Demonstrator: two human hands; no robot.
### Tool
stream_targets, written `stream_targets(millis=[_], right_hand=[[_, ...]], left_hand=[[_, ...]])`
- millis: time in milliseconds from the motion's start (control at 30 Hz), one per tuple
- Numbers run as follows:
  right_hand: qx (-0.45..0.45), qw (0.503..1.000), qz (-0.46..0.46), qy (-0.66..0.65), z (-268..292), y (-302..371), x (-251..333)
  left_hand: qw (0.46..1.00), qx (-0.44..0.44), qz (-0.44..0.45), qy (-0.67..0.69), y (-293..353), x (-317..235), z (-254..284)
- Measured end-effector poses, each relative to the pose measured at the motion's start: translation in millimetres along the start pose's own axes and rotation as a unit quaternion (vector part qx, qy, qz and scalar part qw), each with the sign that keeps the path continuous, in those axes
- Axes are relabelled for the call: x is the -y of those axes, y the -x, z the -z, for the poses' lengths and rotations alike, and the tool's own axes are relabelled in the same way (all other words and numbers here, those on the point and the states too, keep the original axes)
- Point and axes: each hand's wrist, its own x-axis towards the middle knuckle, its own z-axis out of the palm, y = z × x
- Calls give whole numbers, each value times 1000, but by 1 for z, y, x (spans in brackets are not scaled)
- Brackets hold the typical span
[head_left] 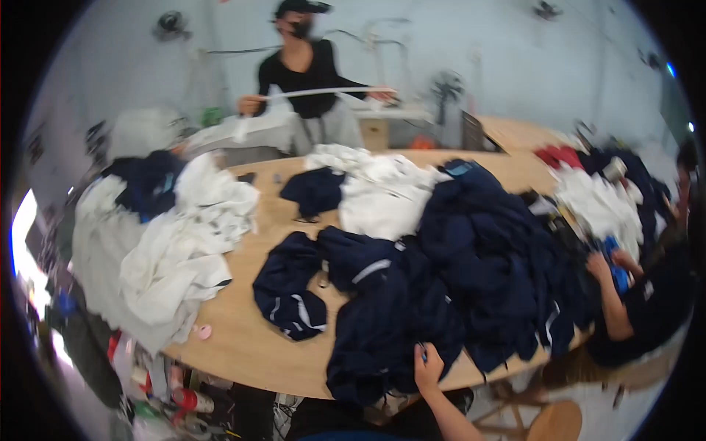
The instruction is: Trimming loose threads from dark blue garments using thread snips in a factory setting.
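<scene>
My right hand [428,370] is closed at the near edge of the table, over a navy garment [375,342]. A small dark object [423,351] pokes out of its fingers, too small and blurred to name. The navy garment lies crumpled, its lower end hanging over the table edge; a white stripe runs across its upper part. A larger heap of navy garments [493,250] spreads to its right. To its left sits a smaller bundled navy garment [290,290] with white trim. My left hand does not show.
White garments [386,191] lie beyond the navy ones, and a big white pile [173,257] covers the table's left end. A pink round item [204,332] rests on the tabletop [235,345]. One person [305,77] stands opposite with a white strip; another [632,301] works at right. A wooden stool [555,422] stands below.
</scene>
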Motion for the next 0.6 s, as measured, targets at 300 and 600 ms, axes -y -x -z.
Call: stream_targets(millis=[300, 600], right_hand=[[34, 999, -12, -30, -7, -5, 9], [-6, 1000, 4, -27, -8, 7, 16]], left_hand=[[931, 94, 158, -316, -45, -111, 16], [912, 86, 197, -350, -39, -90, 61]])
